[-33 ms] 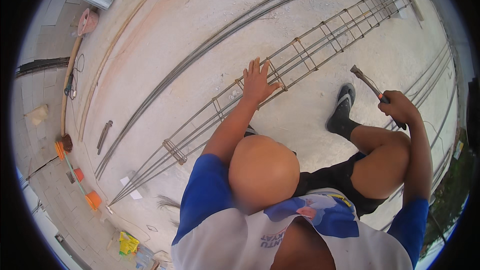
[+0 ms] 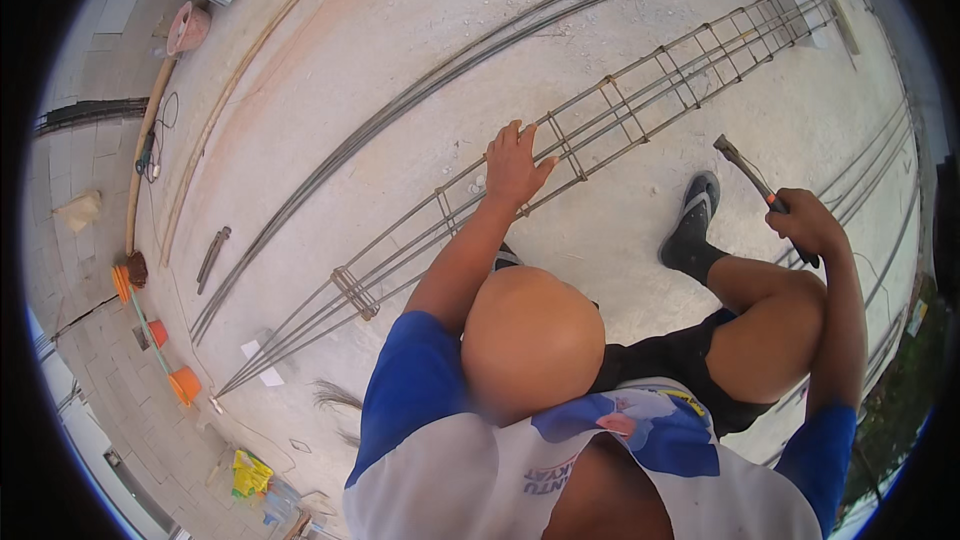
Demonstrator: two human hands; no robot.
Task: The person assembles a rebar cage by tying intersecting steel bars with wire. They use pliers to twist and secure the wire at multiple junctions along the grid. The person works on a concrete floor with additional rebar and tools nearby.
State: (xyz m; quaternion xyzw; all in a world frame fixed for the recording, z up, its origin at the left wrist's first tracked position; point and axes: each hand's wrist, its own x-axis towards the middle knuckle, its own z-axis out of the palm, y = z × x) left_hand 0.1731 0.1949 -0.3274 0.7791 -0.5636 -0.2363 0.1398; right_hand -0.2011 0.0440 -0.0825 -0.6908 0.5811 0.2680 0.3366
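Observation:
A long cage of steel reinforcing bars [image 2: 620, 110] lies diagonally on the pale concrete floor, with square stirrups spaced along it. On its middle rests my left hand [image 2: 513, 168], fingers spread across the upper bars and not closed round them. A bunch of stirrups [image 2: 353, 293] sits close together near the cage's lower left end. My right hand [image 2: 806, 222] is closed round the black-and-orange grip of a hammer [image 2: 745, 165]. The hammer's dark metal head points up and left, above the floor and apart from the cage.
Long loose bars [image 2: 400, 105] run beyond the cage, and more bars [image 2: 865, 175] lie at the right. My sandalled foot [image 2: 692, 215] is between cage and hammer. At the left are a short metal tool [image 2: 213, 258], a pink bucket [image 2: 188, 28] and a wooden pole [image 2: 146, 155].
The whole view has shifted slightly, so the cage and floor items sit a little differently in the picture. Both hands keep their hold and pose.

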